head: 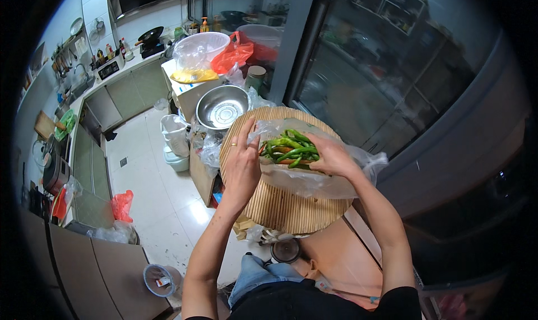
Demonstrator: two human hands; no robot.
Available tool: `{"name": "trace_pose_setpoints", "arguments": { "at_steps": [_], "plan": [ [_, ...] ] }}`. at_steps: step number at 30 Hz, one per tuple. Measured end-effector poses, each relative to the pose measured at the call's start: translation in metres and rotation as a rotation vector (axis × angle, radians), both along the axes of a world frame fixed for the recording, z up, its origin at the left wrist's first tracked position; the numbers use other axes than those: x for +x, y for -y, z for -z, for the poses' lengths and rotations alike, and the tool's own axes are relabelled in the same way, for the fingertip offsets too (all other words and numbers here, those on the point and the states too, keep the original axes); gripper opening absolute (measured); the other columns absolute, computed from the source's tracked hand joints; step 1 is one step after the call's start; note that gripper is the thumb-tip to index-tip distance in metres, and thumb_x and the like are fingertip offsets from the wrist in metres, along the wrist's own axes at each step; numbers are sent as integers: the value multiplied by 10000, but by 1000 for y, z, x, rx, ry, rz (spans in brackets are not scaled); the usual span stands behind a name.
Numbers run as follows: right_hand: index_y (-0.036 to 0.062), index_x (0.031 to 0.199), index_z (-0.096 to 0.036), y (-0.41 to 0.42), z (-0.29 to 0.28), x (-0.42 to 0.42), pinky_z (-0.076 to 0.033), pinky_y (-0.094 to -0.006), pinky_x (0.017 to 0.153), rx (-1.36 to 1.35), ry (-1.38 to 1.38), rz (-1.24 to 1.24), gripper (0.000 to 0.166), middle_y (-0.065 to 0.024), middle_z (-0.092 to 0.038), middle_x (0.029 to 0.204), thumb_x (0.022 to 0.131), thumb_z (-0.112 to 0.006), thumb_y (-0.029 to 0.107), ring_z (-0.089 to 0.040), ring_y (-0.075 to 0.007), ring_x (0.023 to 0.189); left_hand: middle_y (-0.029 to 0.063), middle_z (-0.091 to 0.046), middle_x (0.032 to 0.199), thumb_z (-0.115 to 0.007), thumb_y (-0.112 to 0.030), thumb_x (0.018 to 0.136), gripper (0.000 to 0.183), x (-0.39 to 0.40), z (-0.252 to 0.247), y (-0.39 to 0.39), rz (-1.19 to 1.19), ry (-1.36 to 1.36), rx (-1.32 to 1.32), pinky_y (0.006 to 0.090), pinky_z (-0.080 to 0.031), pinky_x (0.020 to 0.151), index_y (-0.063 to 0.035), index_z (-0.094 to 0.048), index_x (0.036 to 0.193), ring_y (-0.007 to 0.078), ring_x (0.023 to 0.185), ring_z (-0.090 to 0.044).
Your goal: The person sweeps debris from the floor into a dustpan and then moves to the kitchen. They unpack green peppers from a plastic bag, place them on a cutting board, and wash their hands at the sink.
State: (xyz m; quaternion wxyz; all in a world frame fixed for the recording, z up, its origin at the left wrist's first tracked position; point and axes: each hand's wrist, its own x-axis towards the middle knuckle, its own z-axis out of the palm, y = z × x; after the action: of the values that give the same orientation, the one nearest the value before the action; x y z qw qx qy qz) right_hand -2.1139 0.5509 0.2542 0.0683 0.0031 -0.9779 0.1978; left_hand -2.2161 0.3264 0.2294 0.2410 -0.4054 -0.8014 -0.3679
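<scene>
A bunch of long green peppers (294,149), a few of them reddish, lies on a clear plastic bag (311,185). My right hand (334,156) grips the bunch from its right end, thumb and fingers around the peppers. At the left end of the bunch, my left hand (246,164) wears a ring and meets the edge of the bag; whether its fingers pinch the film is hidden. Under the bag is a round mat of bamboo or reed strips (290,213). The bag's twisted end points to the right.
Behind the mat stands a steel basin (222,107), with a white plastic basket (206,42) and a red bag (233,53) beyond it. A glass door (357,76) borders the right. Left lie the tiled floor (155,168), a kitchen counter (126,68) and a waste bin (159,280).
</scene>
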Motion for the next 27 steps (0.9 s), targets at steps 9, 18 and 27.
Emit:
{"name": "trace_pose_setpoints", "arguments": {
  "at_steps": [9, 18, 27],
  "plan": [
    [21, 1323, -425, -18, -31, 31, -361, -280, 976, -601, -27, 14, 824, -55, -538, 1205, 608, -819, 130, -487, -156, 1111, 181, -283, 1437, -643, 62, 609, 666, -4, -4, 2, 147, 264, -95, 405, -438, 933, -27, -505, 1255, 373, 1155, -472],
    [15, 1278, -473, -8, -40, 42, -398, -255, 898, -670, -30, 85, 721, -45, -584, 1091, 606, -732, 39, -525, -139, 993, 173, -322, 1414, -744, -17, 596, 571, 5, -20, 0, 69, 108, -103, 431, -383, 1002, -44, -592, 1145, 361, 1256, -384],
    [2, 1255, -483, -11, -30, 45, -411, -252, 875, -890, -30, 60, 682, -44, -578, 1099, 617, -726, -3, -525, -125, 983, 94, -542, 1067, -594, -24, 756, 316, 41, -11, -21, 616, -364, -240, 305, -524, 708, -42, -587, 1071, 234, 977, -564]
  ]
}}
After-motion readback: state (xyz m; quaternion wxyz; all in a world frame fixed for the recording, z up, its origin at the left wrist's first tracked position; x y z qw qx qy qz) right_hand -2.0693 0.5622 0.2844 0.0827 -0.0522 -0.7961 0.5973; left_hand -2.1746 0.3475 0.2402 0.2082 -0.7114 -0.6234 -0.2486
